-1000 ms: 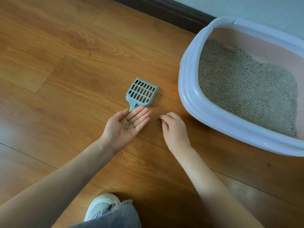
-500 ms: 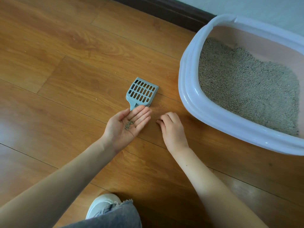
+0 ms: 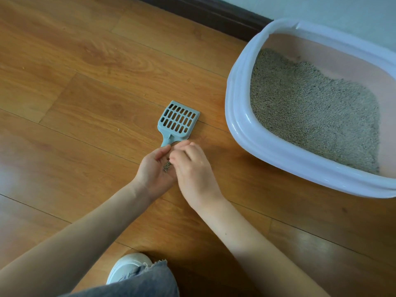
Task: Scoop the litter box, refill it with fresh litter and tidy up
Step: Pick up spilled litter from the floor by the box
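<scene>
Wooden floor (image 3: 85, 67) | scoop (image 3: 176, 122) beside litter box (image 3: 237, 116) | left hand (image 3: 153, 170) grip cupped, holding litter grains (image 3: 167, 166)

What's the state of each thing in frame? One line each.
litter box: on the floor, part-filled with grey litter.
scoop: flat on the floor, empty, ungripped.
left hand: palm up, cupping litter grains.
right hand: fingertips over the left palm.
shoe: planted on the floor.

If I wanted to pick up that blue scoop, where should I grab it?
Take the litter scoop by its narrow handle, the end nearest the hands, coming from above on the person's side. It lies flat on the floor with the wide slotted head pointing away. The handle is partly hidden behind the fingers, so this is a guess.
</scene>
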